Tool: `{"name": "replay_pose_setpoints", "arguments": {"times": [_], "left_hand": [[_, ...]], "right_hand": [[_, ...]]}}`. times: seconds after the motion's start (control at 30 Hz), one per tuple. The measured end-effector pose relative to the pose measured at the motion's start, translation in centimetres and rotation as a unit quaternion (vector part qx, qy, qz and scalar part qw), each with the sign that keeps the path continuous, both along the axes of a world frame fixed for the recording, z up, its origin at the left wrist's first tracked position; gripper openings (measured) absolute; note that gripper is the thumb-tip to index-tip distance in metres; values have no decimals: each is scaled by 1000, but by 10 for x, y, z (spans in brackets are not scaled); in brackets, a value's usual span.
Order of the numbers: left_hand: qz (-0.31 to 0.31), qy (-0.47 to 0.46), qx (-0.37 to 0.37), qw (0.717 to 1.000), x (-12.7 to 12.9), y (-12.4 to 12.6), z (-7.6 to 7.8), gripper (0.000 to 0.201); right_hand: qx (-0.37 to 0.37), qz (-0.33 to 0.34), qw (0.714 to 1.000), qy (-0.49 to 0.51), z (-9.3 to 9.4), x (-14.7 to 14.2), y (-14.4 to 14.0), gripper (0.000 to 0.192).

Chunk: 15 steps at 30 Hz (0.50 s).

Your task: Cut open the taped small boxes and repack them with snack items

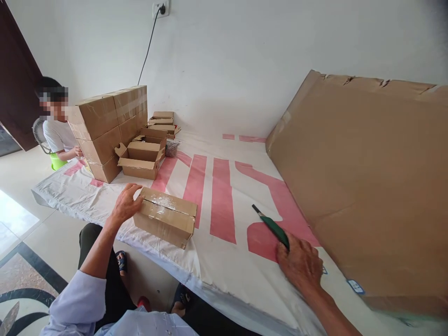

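While the left hand (pixel 126 203) lies flat with its fingers (pixel 137 199) spread loosely over the near end of a small taped carton (pixel 166 217), it pins the box rather than grips it; nothing is enclosed in that palm. Across the sheet, the right hand (pixel 300 262) rests palm down on the rear of a green-handled cutter (pixel 272 227), whose dark tip points away toward the wall. Its fingers are curled low over the handle, and whether they have closed round it or merely lie on top I cannot tell.

To handle this well, I judge the box should stay pressed firmly against the surface so it cannot skate, and the blade should be kept pointing away from the steadying hand.

That carton sits near the front edge of a white sheet with red markings (pixel 224 196) spread over a low platform. Well apart to the right leans a large flat cardboard slab (pixel 360 186). Farther back on the left stands a stack of sealed boxes (pixel 108 126) with several open cartons (pixel 142 158) just beside it, and behind the stack a second person (pixel 58 133) crouches, one hand touching it.
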<state>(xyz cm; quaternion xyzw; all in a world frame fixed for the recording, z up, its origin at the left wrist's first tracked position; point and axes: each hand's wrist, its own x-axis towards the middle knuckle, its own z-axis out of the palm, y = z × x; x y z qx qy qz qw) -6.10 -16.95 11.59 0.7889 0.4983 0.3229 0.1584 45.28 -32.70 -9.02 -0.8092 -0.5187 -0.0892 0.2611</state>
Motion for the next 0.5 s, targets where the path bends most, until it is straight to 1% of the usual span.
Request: {"name": "replay_pose_setpoints", "arguments": {"times": [0.07,0.13,0.2,0.27,0.37,0.43,0.5], "left_hand": [[-30,-15,-35,999,-10,-5,-7,32],[-43,-39,-48,997,-12,-13,-15,31],[-31,-63,-46,996,-12,-22,-19,30],[-11,-83,-51,995,-11,-32,-21,30],[10,-114,-80,990,-13,-45,-20,34],[18,-133,-101,986,-15,-51,-19,32],[27,-143,-121,982,-17,-54,-21,31]], "right_hand": [[3,-14,1000,-2,1,-3,0,63],[8,-14,1000,3,2,-5,0,64],[13,-7,1000,13,2,-5,-2,64],[17,-7,1000,26,1,-4,-5,64],[8,-38,998,48,5,-7,-7,66],[11,-65,996,59,19,-18,-2,68],[47,-55,995,74,45,-39,4,68]]}}
